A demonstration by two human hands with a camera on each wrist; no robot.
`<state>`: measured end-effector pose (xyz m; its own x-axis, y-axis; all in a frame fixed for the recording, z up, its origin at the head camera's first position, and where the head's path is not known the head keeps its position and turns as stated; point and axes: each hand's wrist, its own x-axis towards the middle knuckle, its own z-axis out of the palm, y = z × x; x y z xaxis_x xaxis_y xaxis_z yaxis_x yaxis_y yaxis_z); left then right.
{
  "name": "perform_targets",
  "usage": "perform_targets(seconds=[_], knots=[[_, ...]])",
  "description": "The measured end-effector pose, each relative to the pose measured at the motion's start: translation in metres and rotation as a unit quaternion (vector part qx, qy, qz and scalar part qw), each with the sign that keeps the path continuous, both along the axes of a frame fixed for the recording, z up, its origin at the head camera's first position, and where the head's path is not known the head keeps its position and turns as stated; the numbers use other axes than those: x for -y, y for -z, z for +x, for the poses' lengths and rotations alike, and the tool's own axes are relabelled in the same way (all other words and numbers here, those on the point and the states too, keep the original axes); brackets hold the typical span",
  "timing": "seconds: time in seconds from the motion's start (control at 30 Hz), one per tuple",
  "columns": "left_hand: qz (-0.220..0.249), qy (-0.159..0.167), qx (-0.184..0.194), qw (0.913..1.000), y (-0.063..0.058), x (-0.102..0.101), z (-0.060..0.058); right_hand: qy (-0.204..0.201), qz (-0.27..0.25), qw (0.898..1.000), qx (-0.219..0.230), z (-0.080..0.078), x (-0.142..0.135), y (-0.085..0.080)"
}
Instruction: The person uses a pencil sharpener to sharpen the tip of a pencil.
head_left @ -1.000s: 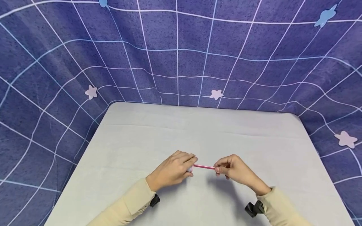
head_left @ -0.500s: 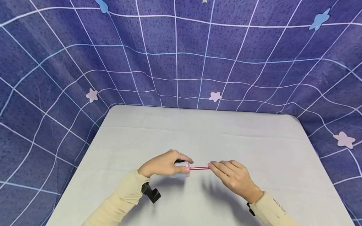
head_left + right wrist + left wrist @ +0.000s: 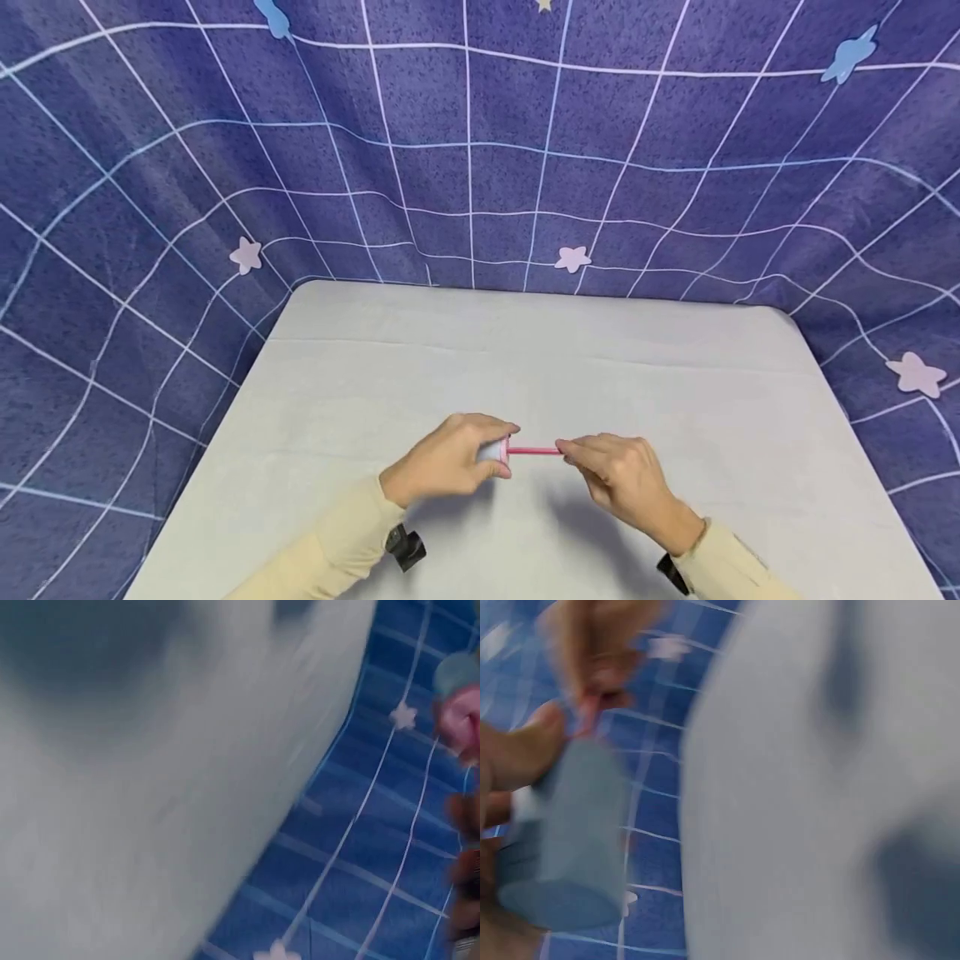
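Note:
Near the front of the table, my left hand (image 3: 447, 456) grips a light blue cylindrical pencil sharpener (image 3: 492, 451) that lies sideways in the air. Its pink end faces right. From that end sticks a thin pink pencil (image 3: 534, 451), held level. The fingertips of my right hand (image 3: 621, 479) pinch the pencil's other end. In the left wrist view the smooth pale blue body (image 3: 585, 832) and its round base show, with my thumb along its side. The right wrist view catches the pink end (image 3: 459, 720) at its edge; my right fingers there are dark and blurred.
A white cloth-covered table (image 3: 555, 358) extends under both hands, which cast shadows on it. Behind and at the sides hangs a purple-blue curtain (image 3: 420, 167) with grid lines and stars. A black wrist camera (image 3: 406, 547) sits below my left cuff.
My right hand has rolled over, from thumb and fingers in side view to its back facing up. The left hand has turned too, baring more of the sharpener. The pencil stays at the pink end.

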<state>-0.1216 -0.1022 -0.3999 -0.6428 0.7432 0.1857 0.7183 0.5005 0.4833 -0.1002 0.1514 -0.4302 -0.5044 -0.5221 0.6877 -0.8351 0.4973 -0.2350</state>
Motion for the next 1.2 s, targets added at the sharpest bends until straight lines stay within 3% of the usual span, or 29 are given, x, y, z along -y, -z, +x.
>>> perform_targets(seconds=[0.03,0.07,0.1,0.17,0.2,0.23,0.27,0.3,0.33,0.37,0.43,0.5,0.53,0.57,0.6,0.67,0.77,0.87,0.93,1.0,1.07,1.13,1.2], knots=[[-0.014,0.007,-0.070,0.9974,0.003,-0.001,0.004,-0.009,-0.013,0.994,0.104,0.004,0.000,-0.001],[-0.027,0.014,-0.145,0.9889,0.006,-0.003,0.007,-0.019,-0.037,0.977,0.207,0.006,-0.001,-0.003],[-0.037,0.024,-0.216,0.9754,0.010,-0.003,0.008,-0.030,-0.062,0.948,0.310,0.008,-0.002,-0.004],[-0.050,0.039,-0.327,0.9429,0.016,-0.005,0.011,-0.031,-0.099,0.870,0.483,0.008,-0.005,-0.007],[-0.055,0.044,-0.363,0.9290,0.018,-0.005,0.012,-0.031,-0.110,0.831,0.544,0.007,-0.007,-0.009],[-0.055,0.047,-0.389,0.9182,0.021,-0.005,0.013,-0.034,-0.114,0.803,0.583,0.006,-0.008,-0.010],[-0.054,0.048,-0.408,0.9101,0.022,-0.005,0.014,-0.040,-0.114,0.788,0.603,0.004,-0.009,-0.011],[-0.052,0.047,-0.414,0.9074,0.023,-0.005,0.015,-0.042,-0.109,0.783,0.611,0.003,-0.010,-0.012],[-0.051,0.046,-0.412,0.9087,0.023,-0.004,0.015,-0.041,-0.098,0.793,0.600,0.003,-0.010,-0.013],[-0.051,0.043,-0.401,0.9138,0.023,-0.003,0.015,-0.036,-0.083,0.814,0.573,0.002,-0.009,-0.013],[-0.046,0.030,-0.353,0.9342,0.019,-0.002,0.013,-0.022,-0.052,0.879,0.473,0.002,-0.007,-0.013],[-0.035,0.015,-0.284,0.9582,0.012,0.000,0.009,0.007,-0.011,0.946,0.325,0.002,-0.004,-0.012],[-0.031,0.009,-0.248,0.9681,0.008,0.001,0.006,0.024,0.007,0.970,0.241,0.002,-0.002,-0.012],[-0.024,0.004,-0.208,0.9779,0.004,0.001,0.004,0.038,0.021,0.987,0.156,0.002,-0.001,-0.011],[-0.016,0.000,-0.163,0.9865,0.000,0.002,0.002,0.049,0.033,0.995,0.077,0.001,0.000,-0.010],[-0.002,-0.003,-0.069,0.9976,-0.008,0.005,-0.003,0.061,0.049,0.995,-0.062,0.000,0.001,-0.009],[0.008,-0.005,0.070,0.9975,-0.017,0.009,-0.009,0.072,0.044,0.974,-0.210,-0.001,0.003,-0.010],[0.013,-0.002,0.160,0.9870,-0.020,0.013,-0.012,0.074,0.028,0.951,-0.300,-0.001,0.006,-0.011],[0.020,-0.002,0.182,0.9831,-0.020,0.013,-0.011,0.072,0.018,0.943,-0.325,0.000,0.007,-0.011],[0.024,-0.003,0.158,0.9872,-0.018,0.010,-0.007,0.070,0.010,0.944,-0.321,0.000,0.007,-0.011],[0.028,-0.003,0.096,0.9950,-0.015,0.006,-0.002,0.071,0.003,0.954,-0.292,0.000,0.006,-0.010],[0.029,0.003,-0.008,0.9995,-0.008,0.002,0.002,0.072,-0.006,0.969,-0.236,0.001,0.005,-0.010],[0.031,0.008,-0.124,0.9918,-0.001,-0.002,0.005,0.076,-0.012,0.986,-0.146,0.003,0.002,-0.011]])
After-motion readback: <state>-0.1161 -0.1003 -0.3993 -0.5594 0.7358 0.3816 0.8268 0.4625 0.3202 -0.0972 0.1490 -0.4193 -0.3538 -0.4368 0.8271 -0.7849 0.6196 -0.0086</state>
